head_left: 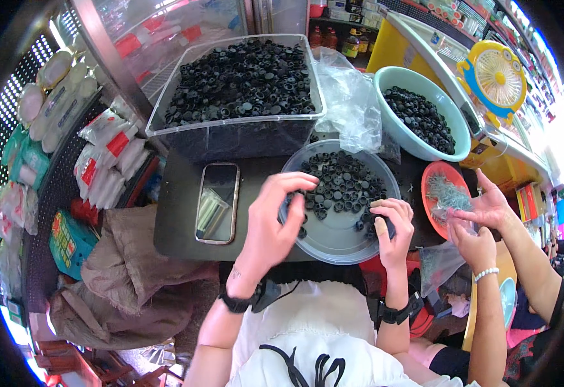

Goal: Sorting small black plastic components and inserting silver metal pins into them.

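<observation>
A shallow clear round basin (324,240) in front of me holds many small black plastic caps (343,184). My left hand (272,216) is over its left side, thumb and index finger apart around a gap, with loose caps just beyond the fingertips. At the basin's right side, my right hand (395,226) is curled, thumb toward the fingers, around what looks like a black cap (390,227); the fingers partly hide it. Both wrists wear black straps.
Behind the basin stand a large clear bin (230,126) and a pale green bowl (460,145), both full of black caps. A phone (217,203) lies left. At right, another person's hands (482,226) hold a clear bag beside a red basket (429,213) of thin translucent pieces.
</observation>
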The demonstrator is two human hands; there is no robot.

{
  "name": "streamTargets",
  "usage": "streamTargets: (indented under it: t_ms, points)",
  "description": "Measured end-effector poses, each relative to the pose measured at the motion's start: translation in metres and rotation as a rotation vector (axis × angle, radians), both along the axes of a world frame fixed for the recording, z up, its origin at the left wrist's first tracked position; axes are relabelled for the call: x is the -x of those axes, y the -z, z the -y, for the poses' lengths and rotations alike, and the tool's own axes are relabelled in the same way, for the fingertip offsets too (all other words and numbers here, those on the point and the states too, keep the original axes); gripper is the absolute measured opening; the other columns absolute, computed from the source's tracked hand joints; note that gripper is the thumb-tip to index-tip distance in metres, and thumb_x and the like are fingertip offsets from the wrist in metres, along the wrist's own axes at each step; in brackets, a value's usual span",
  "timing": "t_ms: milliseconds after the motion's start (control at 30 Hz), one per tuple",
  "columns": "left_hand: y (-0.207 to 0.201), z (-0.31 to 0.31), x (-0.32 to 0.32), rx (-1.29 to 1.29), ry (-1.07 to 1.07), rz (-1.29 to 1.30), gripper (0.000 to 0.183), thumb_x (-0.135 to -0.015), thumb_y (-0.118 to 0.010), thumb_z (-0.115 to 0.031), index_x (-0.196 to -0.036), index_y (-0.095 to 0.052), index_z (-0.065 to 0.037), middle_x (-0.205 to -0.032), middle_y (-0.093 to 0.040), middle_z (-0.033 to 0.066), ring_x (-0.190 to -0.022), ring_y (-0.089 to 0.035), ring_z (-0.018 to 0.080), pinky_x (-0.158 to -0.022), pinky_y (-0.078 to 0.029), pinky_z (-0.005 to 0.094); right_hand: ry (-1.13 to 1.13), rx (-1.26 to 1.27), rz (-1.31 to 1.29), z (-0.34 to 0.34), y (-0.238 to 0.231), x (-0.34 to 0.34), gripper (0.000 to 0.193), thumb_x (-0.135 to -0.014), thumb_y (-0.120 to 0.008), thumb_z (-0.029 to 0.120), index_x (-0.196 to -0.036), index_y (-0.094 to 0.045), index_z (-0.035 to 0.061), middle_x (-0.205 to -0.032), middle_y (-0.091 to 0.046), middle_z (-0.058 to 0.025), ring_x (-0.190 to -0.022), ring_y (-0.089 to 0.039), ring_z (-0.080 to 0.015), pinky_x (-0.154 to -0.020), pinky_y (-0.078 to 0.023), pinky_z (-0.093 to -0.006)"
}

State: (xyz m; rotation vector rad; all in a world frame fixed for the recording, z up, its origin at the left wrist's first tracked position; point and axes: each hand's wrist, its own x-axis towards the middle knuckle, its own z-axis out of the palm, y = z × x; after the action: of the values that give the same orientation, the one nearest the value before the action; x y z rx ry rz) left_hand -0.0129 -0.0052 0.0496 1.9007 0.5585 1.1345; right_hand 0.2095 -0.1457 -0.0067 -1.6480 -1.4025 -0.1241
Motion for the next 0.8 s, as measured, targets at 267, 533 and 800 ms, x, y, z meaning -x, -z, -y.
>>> streamTargets:
  t_ms: [267,533,800]
  points:
    - [-0.196,0.086,0.063,1.399,1.003,0.193,0.068,-0.098,-0.063,-0.047,-0.142,-0.053,0.004,-0.101,-0.075,0.0201,-0.096,-0.07,0.0243,-0.102,-0.048,0.0304,-0.036,-0.101,-0.252,0.013,0.016,-0.02,0.032,-0.097,-0.062,0.026,-0.106,-0.071,-0.0035,-0.116,-0.07,-0.0168,-0.119,-0.059,-0.0297,-0.109,-0.04,-0.0419]
    - [-0.199,0.202,0.038,0.569,-0.836,-0.025,0.02,-0.1,-0.052,-0.009,-0.119,-0.053,-0.001,-0.067,-0.068,-0.0058,-0.061,-0.053,0.0062,-0.097,-0.044,0.0239,-0.116,-0.125,-0.27,-0.002,0.017,-0.017,0.033,-0.099,-0.059,0.02,-0.119,-0.065,-0.0051,-0.126,-0.067,-0.0179,-0.122,-0.06,-0.0278,-0.113,-0.038,-0.0409]
    - [-0.118,0.227,0.053,0.01,-0.748,0.023,0.021,-0.097,-0.054,-0.013,-0.114,-0.051,-0.002,-0.061,-0.06,-0.0048,-0.065,-0.052,0.0093,-0.105,-0.038,0.0403,-0.127,-0.1,-0.317,-0.001,0.015,-0.019,0.031,-0.098,-0.056,0.015,-0.12,-0.065,-0.0051,-0.128,-0.067,-0.0174,-0.125,-0.058,-0.0264,-0.115,-0.036,-0.0395]
